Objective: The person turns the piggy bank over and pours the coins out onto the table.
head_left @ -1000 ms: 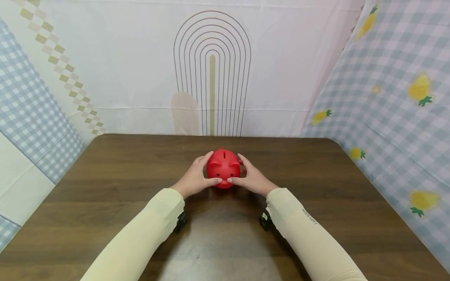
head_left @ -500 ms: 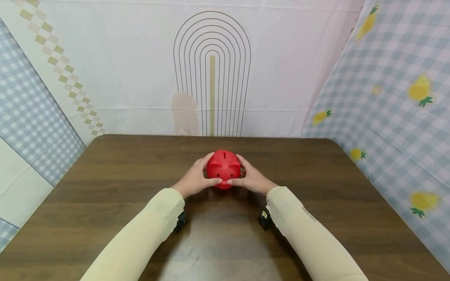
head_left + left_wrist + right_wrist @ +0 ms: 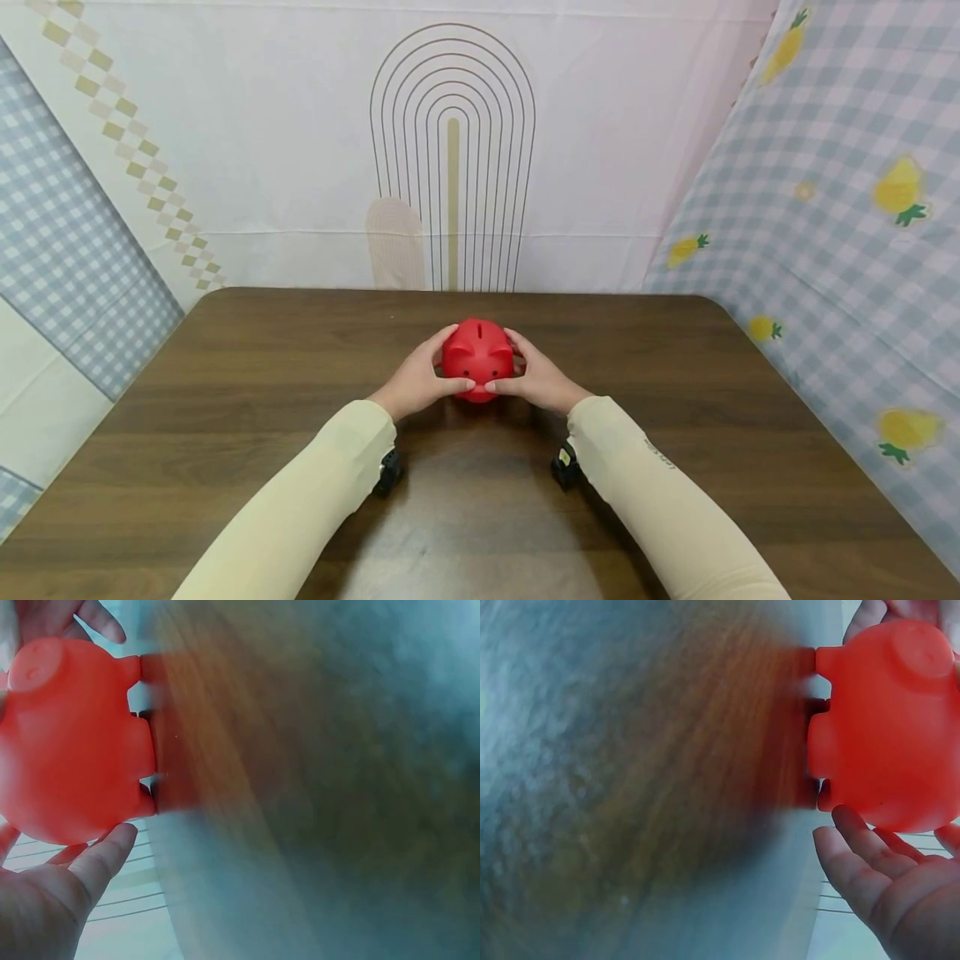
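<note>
A red piggy bank (image 3: 477,346) sits upright towards the back of the table, its coin slot on top and its eyes and snout towards me. My left hand (image 3: 412,381) grips its left side, thumb at the snout and fingers round the flank. Mirroring that, my right hand (image 3: 545,384) holds the right side, the two thumb tips close together on the snout. In the left wrist view the feet of the piggy bank (image 3: 71,750) meet or nearly meet their reflection in the tabletop. The right wrist view has fingers (image 3: 855,877) spread along its side; some fingers lie hidden behind it.
The dark wooden table (image 3: 262,433) is glossy, with rounded back corners. A white patterned cloth (image 3: 285,150) hangs behind its back edge, and a checked cloth with yellow pineapples (image 3: 840,250) hangs along the right. Small black devices (image 3: 388,472) sit under both wrists.
</note>
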`<action>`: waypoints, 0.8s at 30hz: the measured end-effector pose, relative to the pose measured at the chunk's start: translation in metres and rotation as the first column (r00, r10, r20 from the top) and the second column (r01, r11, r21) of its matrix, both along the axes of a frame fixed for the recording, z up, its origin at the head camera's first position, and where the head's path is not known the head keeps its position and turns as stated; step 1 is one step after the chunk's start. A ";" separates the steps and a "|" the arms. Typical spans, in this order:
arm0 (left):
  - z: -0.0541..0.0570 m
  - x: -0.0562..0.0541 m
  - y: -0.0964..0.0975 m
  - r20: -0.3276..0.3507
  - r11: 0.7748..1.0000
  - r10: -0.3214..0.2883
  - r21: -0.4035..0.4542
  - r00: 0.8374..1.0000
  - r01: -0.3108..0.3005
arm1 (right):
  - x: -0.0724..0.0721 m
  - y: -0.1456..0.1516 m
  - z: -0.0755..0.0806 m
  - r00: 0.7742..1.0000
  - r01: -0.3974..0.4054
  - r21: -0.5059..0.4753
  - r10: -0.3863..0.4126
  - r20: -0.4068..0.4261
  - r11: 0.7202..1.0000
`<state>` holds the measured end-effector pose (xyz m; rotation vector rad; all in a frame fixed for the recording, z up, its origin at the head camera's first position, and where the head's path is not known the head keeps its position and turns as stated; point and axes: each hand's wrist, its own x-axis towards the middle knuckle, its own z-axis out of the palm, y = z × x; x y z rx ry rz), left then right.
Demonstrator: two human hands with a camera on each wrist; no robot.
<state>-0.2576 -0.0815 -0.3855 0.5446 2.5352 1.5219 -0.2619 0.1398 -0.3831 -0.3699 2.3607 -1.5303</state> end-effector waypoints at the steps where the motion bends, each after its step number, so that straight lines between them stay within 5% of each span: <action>1: 0.000 0.000 0.000 0.001 1.000 -0.002 0.017 1.000 0.002 | 0.000 0.000 0.001 1.000 0.002 -0.004 -0.002 -0.002 1.000; 10: 0.011 0.003 0.000 0.038 0.993 0.002 0.116 0.999 -0.006 | 0.006 0.002 0.011 0.999 0.023 -0.024 -0.024 -0.031 0.999; 24: 0.025 0.014 -0.001 0.098 0.989 0.038 0.135 0.994 -0.051 | 0.016 0.003 0.022 0.999 0.041 -0.069 -0.042 -0.013 0.997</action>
